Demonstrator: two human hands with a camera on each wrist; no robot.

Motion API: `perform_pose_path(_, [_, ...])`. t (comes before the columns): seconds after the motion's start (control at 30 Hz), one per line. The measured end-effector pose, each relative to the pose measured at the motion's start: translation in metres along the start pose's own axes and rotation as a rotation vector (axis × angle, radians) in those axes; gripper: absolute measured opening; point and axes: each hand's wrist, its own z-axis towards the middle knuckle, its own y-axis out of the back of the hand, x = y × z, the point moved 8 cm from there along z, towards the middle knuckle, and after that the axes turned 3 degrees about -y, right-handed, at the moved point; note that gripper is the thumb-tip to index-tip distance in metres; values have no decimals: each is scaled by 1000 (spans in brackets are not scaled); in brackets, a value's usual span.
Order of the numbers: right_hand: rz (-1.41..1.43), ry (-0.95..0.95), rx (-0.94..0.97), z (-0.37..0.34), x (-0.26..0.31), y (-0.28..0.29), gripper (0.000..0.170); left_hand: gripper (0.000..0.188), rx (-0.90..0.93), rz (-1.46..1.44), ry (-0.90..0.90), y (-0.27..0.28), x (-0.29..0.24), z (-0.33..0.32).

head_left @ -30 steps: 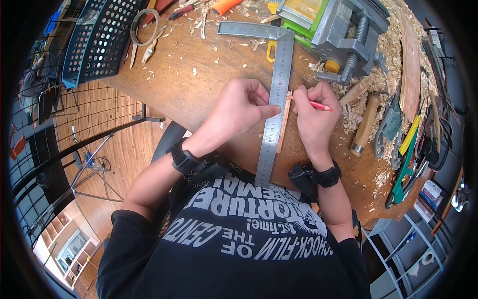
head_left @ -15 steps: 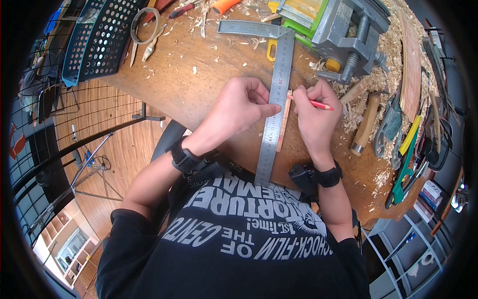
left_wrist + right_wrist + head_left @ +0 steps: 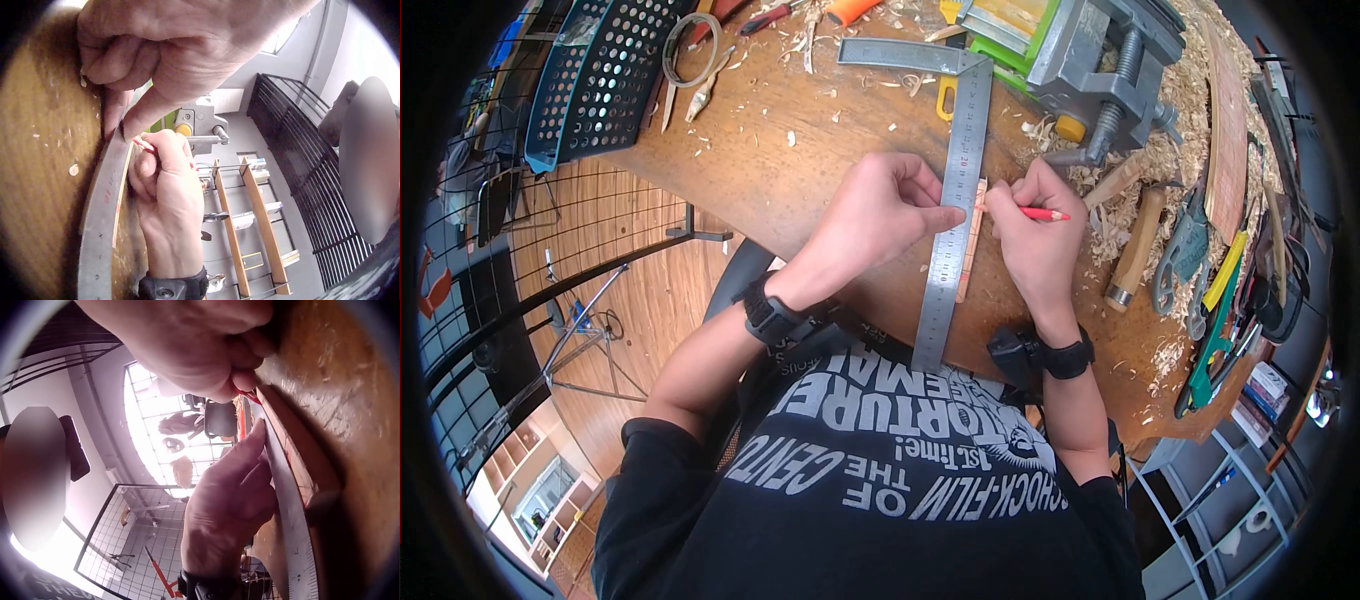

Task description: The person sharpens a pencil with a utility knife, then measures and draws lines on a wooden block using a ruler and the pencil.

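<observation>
A steel carpenter's square (image 3: 948,255) lies lengthwise over a narrow wooden strip (image 3: 974,240), which shows along its right edge. My left hand (image 3: 880,215) pinches the square's blade near its middle, thumb on top and fingers at the left edge. In the left wrist view the thumb and index finger of the left hand (image 3: 162,69) meet at the blade (image 3: 103,212). My right hand (image 3: 1040,230) grips a red pencil (image 3: 1045,214), its tip end beside the strip's far end. Red marks cross the strip (image 3: 290,447) in the right wrist view.
A grey vise (image 3: 1095,85) stands at the far right of the workbench (image 3: 780,190), among wood shavings. A wooden-handled tool (image 3: 1135,250), scissors-like grey handles and other tools lie to the right. A perforated basket (image 3: 605,85) and a tape roll (image 3: 691,50) sit at the far left.
The right hand has shifted slightly right, and the pencil now lies more level. The left hand and the square have stayed in place.
</observation>
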Motion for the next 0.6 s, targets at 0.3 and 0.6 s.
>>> perform_pose_path(0.3, [-18, -9, -25, -1, 0, 1, 31, 19, 3, 2, 5, -1, 0, 0])
perform_pose_path(0.6, [-50, -64, 69, -6, -2, -3, 33, 19, 1, 0, 5, 0, 1, 0])
